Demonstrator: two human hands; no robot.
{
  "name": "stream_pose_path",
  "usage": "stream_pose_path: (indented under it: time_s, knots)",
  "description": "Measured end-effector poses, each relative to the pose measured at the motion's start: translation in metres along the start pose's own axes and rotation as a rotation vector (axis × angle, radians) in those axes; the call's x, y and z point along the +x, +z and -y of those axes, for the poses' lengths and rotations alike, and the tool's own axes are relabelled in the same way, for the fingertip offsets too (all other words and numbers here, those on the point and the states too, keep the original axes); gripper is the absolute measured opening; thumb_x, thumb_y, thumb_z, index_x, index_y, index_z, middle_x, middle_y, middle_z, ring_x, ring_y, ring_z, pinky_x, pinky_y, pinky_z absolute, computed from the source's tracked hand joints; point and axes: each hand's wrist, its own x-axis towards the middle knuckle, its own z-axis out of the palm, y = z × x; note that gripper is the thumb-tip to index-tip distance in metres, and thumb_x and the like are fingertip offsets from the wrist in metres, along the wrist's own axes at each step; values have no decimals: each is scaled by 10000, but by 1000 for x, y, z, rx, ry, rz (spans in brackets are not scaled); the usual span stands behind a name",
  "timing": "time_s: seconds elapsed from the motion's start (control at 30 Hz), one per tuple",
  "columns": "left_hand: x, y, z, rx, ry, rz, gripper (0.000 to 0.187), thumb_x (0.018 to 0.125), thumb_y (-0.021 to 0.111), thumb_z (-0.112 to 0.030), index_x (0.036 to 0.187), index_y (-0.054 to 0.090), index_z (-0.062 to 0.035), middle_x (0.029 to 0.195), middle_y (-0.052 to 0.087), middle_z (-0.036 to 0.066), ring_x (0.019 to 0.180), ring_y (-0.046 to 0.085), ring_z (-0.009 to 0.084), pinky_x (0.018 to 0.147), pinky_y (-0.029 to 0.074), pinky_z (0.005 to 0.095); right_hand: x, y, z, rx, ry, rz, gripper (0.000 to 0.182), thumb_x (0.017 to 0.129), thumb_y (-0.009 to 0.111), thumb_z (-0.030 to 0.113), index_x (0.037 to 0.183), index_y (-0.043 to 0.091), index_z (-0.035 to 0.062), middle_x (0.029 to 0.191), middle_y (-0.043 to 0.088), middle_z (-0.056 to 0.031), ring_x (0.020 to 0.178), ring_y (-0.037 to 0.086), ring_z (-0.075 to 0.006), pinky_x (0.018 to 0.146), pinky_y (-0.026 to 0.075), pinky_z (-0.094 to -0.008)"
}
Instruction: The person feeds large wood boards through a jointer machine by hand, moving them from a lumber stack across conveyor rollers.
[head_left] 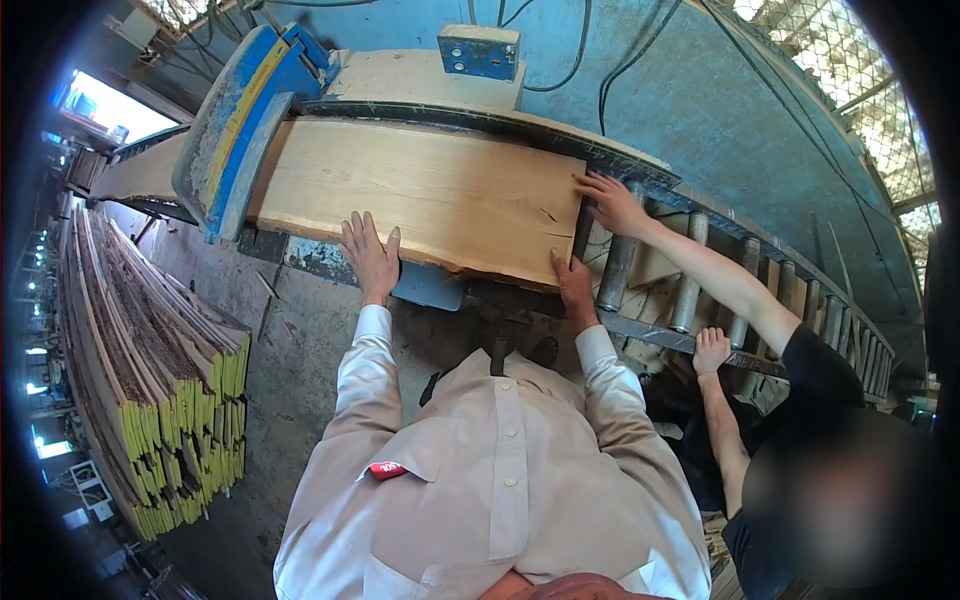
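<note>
A long, wide wooden board [400, 185] with a rough natural near edge lies on the machine bed and runs under a blue machine guard [235, 130]. My left hand [370, 262] rests open on the board's near edge, fingers spread flat. At the board's right near corner is my right hand [576, 288], its thumb on the top face and its fingers closed against the end. A co-worker's hand [612, 203] touches the far corner of the same end. The co-worker's other hand [712, 350] is on the roller conveyor's frame [740, 358].
A roller conveyor [690, 270] extends to the right. On the floor at left stands a stack of boards [150, 380] with yellow-painted ends. A small blue control box [480, 52] sits behind the fence. The co-worker [820, 370] stands close on my right.
</note>
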Motion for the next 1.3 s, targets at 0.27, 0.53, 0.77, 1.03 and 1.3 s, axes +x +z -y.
stream_pose_path:
  time_s: [0.27,0.53,0.77,1.03,1.3]
  knots:
    - [0,0,-1,5,-11,-13,743,1016,544,-492,1580,320,-64,1673,221,186,1559,106,417,1225,83,649,-10,-3,13,-148,-84,-180,495,991,677,369,1241,649,-58,1127,725,-160,1041,668,-216,929,497,-339]
    - [3,-9,2,-167,-96,-182,768,957,665,-390,1520,358,34,1628,249,290,1529,167,469,1233,143,594,20,-7,9,-116,-340,-148,455,1043,584,252,1349,543,-83,1293,641,-194,1185,608,-263,1039,453,-360]
    - [28,10,31,-347,-411,-444,842,950,668,-335,1534,255,107,1635,136,349,1527,111,508,1255,133,547,36,-4,28,-398,-618,35,647,1079,505,316,1534,290,-92,1611,313,-230,1503,292,-340,1228,222,-403]
    - [39,0,28,-131,-466,-246,791,1015,546,-372,1555,221,106,1651,75,338,1541,48,505,1245,112,575,24,19,35,77,-290,61,770,1082,416,508,1588,219,-37,1611,298,-218,1454,360,-339,1199,299,-444]
    - [92,-8,116,-151,-410,-384,749,1034,518,-345,1555,224,106,1645,89,345,1533,54,522,1249,115,563,59,104,35,-411,-566,-201,728,1104,354,480,1603,170,-18,1664,172,-237,1491,314,-364,1231,273,-496]
